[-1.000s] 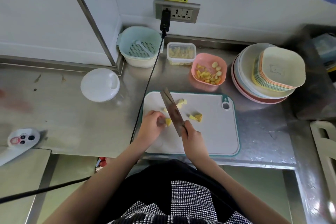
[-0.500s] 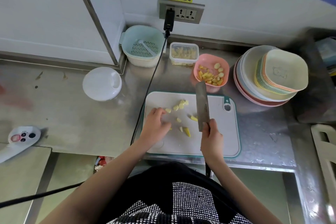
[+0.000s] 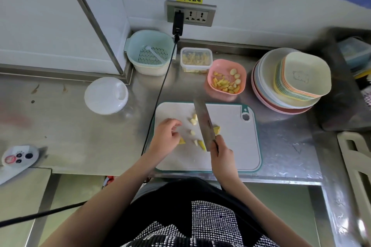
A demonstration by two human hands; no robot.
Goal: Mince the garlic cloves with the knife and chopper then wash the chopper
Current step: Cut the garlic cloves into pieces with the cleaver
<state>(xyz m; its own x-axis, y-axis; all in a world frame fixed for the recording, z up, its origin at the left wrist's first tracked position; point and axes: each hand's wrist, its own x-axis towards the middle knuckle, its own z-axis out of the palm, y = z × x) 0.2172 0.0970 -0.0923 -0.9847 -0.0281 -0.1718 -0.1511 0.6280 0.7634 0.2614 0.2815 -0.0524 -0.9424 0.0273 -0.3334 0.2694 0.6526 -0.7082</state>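
Note:
Several cut garlic pieces (image 3: 193, 121) lie scattered on the white cutting board (image 3: 236, 146). My right hand (image 3: 221, 155) grips the handle of a cleaver-style knife (image 3: 203, 122), whose blade lies across the board among the pieces. My left hand (image 3: 166, 136) rests on the board's left part with fingers loosely curled, touching a yellow piece (image 3: 181, 141); whether it pinches that piece is unclear. A pink bowl (image 3: 226, 79) behind the board holds whole cloves and cut pieces. The white round chopper (image 3: 106, 95) stands on the counter to the left.
A teal strainer basket (image 3: 150, 52) and a clear tub (image 3: 196, 59) stand by the wall. A black cable (image 3: 160, 90) runs from the socket past the board's left edge. A stack of plates and bowls (image 3: 291, 82) sits at the right. A white device (image 3: 19, 156) lies far left.
The knife has swung back left from the board's right side, its blade now among the pieces. My left hand stays on the board's left part. Garlic pieces are spread wider than a second ago.

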